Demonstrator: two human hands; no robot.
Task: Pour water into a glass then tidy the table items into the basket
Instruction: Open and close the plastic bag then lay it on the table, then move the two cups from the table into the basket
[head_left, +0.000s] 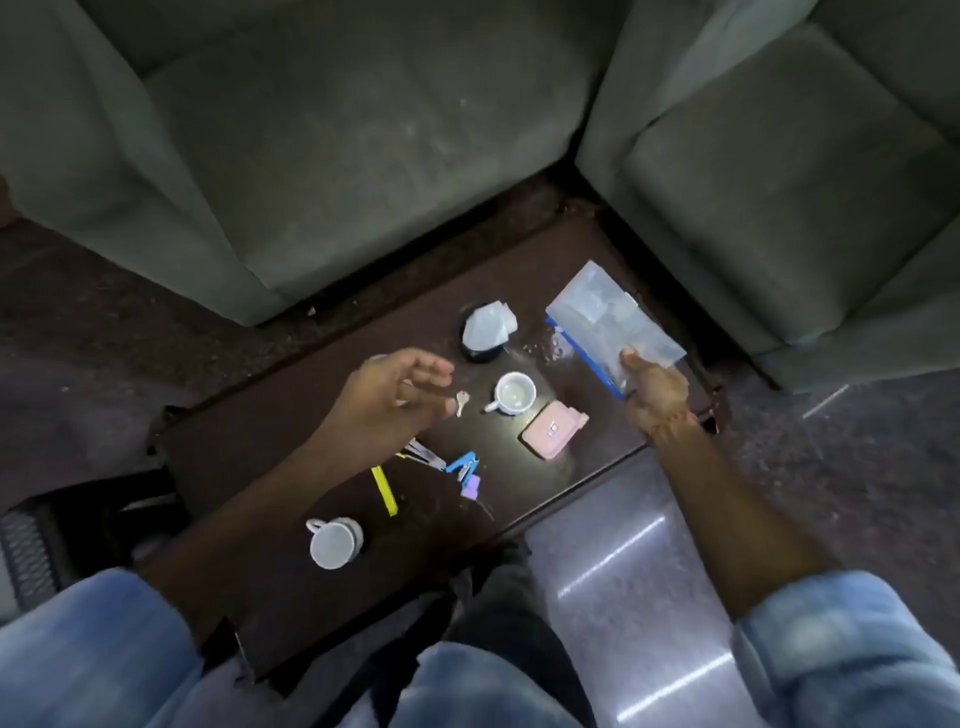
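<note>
The right hand, right of centre in the frame, pinches the lower edge of a clear zip bag with a blue seal strip; the bag's long axis runs from the hand up toward the upper left. The left hand hovers at centre with fingers loosely spread, holding nothing. A small key lies just right of its fingertips, so the left hand looks nearer to it. The white cup stands between the 2 hands on the dark table, a pink case just below it. No basket can be identified here.
</note>
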